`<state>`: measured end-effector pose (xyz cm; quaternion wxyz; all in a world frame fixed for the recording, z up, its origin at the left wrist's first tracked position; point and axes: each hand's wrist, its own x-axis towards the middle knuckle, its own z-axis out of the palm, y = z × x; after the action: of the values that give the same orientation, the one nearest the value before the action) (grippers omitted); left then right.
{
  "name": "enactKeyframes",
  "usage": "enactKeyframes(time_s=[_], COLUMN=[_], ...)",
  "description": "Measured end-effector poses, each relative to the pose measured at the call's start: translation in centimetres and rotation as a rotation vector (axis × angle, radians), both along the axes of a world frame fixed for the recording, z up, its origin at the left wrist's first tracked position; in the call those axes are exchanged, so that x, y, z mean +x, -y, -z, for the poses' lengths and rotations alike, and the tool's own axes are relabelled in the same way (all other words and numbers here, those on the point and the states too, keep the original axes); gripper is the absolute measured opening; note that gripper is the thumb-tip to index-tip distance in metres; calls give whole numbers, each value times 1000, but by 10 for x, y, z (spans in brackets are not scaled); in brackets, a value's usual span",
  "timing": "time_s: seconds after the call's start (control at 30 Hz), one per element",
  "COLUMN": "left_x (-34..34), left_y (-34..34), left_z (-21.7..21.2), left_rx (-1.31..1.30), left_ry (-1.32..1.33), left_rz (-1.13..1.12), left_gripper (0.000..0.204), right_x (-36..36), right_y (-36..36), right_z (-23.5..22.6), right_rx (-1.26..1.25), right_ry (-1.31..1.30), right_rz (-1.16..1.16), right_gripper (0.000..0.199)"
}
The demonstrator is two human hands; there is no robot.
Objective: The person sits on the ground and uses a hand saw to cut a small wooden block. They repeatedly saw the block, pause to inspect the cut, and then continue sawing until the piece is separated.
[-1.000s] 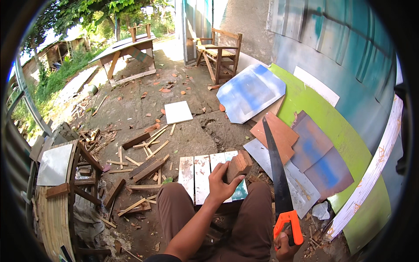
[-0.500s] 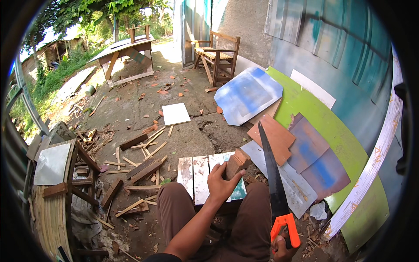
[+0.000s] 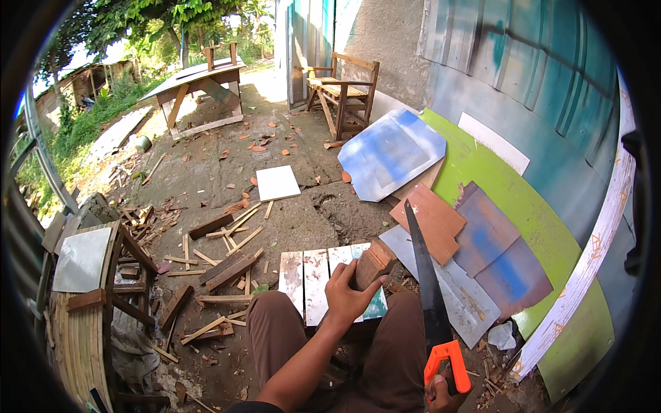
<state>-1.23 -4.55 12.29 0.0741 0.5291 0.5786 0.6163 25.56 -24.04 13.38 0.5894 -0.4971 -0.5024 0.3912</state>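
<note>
Left hand (image 3: 350, 294) clamped round one reddish wood block (image 3: 372, 262), sitting on three whitewashed planks (image 3: 315, 283). Right hand (image 3: 441, 394) fist-tight on one orange-handled handsaw (image 3: 428, 296), blade up, just right of block.

My right hand (image 3: 441, 394) is cut off at the bottom edge; my left palm (image 3: 348, 297) hides the wood block's (image 3: 374, 261) near end.
</note>
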Motion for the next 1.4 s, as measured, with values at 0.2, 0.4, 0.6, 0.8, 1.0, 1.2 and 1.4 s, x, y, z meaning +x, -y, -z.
enactKeyframes(time_s=[0.2, 0.4, 0.6, 0.8, 1.0, 1.2, 1.4], left_x=[2, 6, 26, 53, 55, 55, 53], left_y=[1, -6, -22, -37, -41, -42, -46], left_z=[1, 17, 67, 104, 107, 107, 112], left_rx=[181, 20, -336, -523, -631, -637, -605], left_ry=[-35, -330, -566, -623, -628, -600, -581], left_rz=[28, 144, 280, 436, 538, 535, 523], left_gripper=[70, 84, 85, 80, 75, 76, 79], right_x=[1, 2, 2, 3, 7, 10, 17], right_y=[-1, -2, 1, 14, 32, 20, 27], right_z=[-9, -11, -12, 1, 17, 13, 4], right_rx=[-12, -72, -149, -132, -271, -252, -259], right_ry=[22, 17, -108, -93, -152, 74, 25], right_rz=[-17, 55, 2, -144, -164, -187, -181], right_gripper=[18, 17, 28, 55, 87, 97, 95])
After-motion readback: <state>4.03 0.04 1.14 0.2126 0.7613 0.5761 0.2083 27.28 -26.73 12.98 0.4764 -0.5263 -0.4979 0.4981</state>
